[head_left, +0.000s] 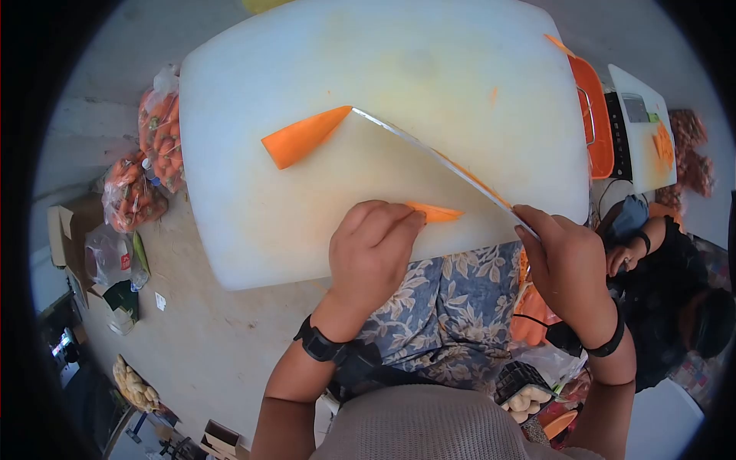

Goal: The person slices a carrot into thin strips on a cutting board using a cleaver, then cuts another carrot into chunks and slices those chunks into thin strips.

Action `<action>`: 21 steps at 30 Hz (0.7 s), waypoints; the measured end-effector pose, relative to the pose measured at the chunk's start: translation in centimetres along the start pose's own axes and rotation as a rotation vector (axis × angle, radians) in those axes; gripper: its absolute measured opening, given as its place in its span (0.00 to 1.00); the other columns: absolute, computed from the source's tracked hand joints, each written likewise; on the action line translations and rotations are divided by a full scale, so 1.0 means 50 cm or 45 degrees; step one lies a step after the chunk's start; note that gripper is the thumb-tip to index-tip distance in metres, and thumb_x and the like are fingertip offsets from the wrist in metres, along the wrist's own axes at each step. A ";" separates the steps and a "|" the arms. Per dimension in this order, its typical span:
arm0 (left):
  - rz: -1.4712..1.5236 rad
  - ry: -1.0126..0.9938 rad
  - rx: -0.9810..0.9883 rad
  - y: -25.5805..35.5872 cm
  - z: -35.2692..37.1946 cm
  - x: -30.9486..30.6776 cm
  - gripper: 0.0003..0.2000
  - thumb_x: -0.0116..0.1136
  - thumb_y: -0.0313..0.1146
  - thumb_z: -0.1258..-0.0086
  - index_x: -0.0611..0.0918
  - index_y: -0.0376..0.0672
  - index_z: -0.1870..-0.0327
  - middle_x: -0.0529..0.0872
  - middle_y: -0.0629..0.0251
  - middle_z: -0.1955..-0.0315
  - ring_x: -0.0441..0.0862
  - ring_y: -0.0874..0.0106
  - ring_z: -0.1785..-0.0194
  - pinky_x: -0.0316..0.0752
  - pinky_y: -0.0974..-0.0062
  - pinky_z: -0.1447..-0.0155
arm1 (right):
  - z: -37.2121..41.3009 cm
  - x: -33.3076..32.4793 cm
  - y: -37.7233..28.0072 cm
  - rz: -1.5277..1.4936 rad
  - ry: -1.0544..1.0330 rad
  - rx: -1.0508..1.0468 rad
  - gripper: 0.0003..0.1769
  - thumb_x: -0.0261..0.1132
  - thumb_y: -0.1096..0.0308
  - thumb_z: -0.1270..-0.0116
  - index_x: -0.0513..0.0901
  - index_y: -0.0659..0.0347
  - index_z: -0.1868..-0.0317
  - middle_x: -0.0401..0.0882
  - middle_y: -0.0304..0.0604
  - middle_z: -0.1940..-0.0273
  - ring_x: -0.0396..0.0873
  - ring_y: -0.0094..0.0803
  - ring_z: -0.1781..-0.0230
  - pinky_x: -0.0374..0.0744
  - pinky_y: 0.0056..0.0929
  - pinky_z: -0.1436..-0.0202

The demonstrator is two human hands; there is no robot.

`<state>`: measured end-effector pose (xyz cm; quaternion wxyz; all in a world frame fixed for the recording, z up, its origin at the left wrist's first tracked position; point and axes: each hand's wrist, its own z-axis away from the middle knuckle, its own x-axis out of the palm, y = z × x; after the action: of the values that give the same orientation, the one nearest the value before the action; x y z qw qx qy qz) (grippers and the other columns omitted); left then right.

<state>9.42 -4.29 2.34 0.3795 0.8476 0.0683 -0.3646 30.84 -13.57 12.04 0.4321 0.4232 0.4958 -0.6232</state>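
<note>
Now, knife (437, 156) and carrot slices (438, 214) in hand

Your right hand (571, 264) grips the knife, its tip by the large carrot piece (303, 139) on the cutting board (253, 218). Your left hand (372, 249) pinches the carrot slices; any cut calls for keeping it clear.

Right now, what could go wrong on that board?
The left hand pinches cut carrot near the edge of the board; it might slip off.
The knife in the right hand has its tip by the large carrot piece; a sweep might bump that, or catch the left fingers.
</note>
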 end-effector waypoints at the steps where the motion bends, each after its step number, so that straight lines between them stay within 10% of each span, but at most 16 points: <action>1: 0.004 -0.001 -0.013 -0.001 0.003 0.002 0.09 0.64 0.23 0.47 0.86 0.42 0.65 0.84 0.67 0.64 0.80 0.65 0.60 0.79 0.70 0.58 | 0.005 0.001 -0.002 0.031 0.015 -0.029 0.16 0.67 0.73 0.42 0.82 0.58 0.51 0.77 0.45 0.75 0.79 0.43 0.77 0.76 0.38 0.73; 21: 0.006 -0.088 -0.065 0.001 0.047 -0.005 0.13 0.66 0.30 0.46 0.87 0.47 0.57 0.87 0.66 0.58 0.84 0.61 0.56 0.78 0.64 0.53 | 0.030 -0.027 0.004 0.255 -0.162 -0.360 0.26 0.70 0.73 0.50 0.83 0.61 0.46 0.66 0.36 0.78 0.68 0.29 0.85 0.66 0.29 0.82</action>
<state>7.93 -5.91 1.49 0.4039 0.8248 0.0625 -0.3908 31.23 -14.93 13.49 0.5777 0.3651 0.5054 -0.5267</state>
